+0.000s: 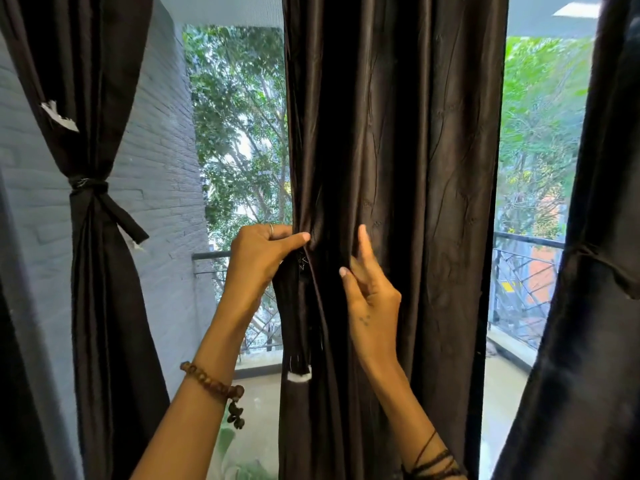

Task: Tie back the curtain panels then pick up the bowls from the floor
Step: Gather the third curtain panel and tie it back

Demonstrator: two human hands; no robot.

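A dark brown curtain panel (408,168) hangs loose in the middle of the window. My left hand (258,254) grips its left edge, thumb and fingers pinching a fold, and a dark tie strip (296,327) with a white end hangs below that hand. My right hand (369,289) rests against the fabric just to the right, index finger straight up, the other fingers partly bent into a fold. The left curtain panel (93,271) is gathered and knotted with a tie (88,187). No bowls are in view.
A third dark panel (588,306) hangs bunched at the right edge. Behind the screened window lie a balcony with a metal railing (526,271), a grey brick wall (162,168) on the left and trees beyond.
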